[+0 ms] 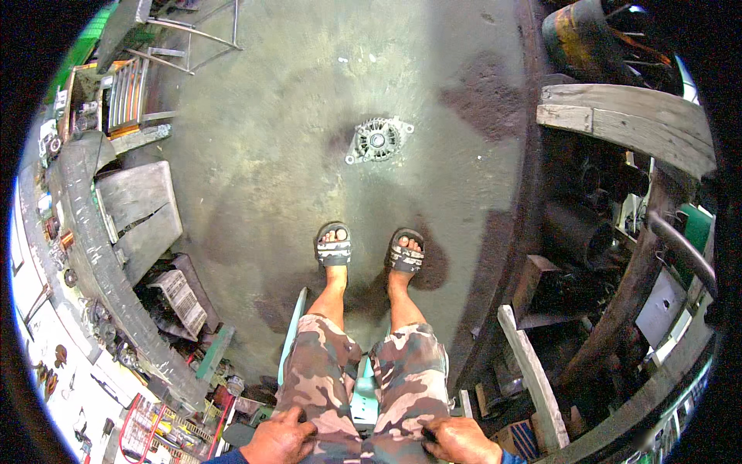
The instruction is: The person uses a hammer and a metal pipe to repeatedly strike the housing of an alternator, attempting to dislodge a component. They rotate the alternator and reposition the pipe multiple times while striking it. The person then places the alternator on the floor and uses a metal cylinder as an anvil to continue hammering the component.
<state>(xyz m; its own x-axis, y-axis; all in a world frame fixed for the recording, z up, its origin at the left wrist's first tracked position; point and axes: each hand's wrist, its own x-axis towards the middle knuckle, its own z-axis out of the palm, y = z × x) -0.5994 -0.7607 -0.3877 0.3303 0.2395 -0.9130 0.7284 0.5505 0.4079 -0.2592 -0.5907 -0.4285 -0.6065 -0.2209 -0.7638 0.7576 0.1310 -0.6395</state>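
My left hand [280, 438] rests on my left thigh with its fingers curled in, and I see nothing in it. On the outer side of my right thigh lies my right hand [462, 440], its fingers also curled and holding nothing that shows. Both palms are hidden. Camouflage shorts [325, 371] cover my thighs. Out on the concrete floor, beyond my sandalled feet, lies a grey metal alternator [378, 140] with a vented round face and mounting ears. It is apart from both hands.
I sit on a pale green plastic seat [365, 398]. A long workbench [100, 232] with tools and parts runs along the left. Wooden beams [626, 124], a drum [580, 39] and dark machinery crowd the right. A metal-framed stand [185, 39] is at the far left.
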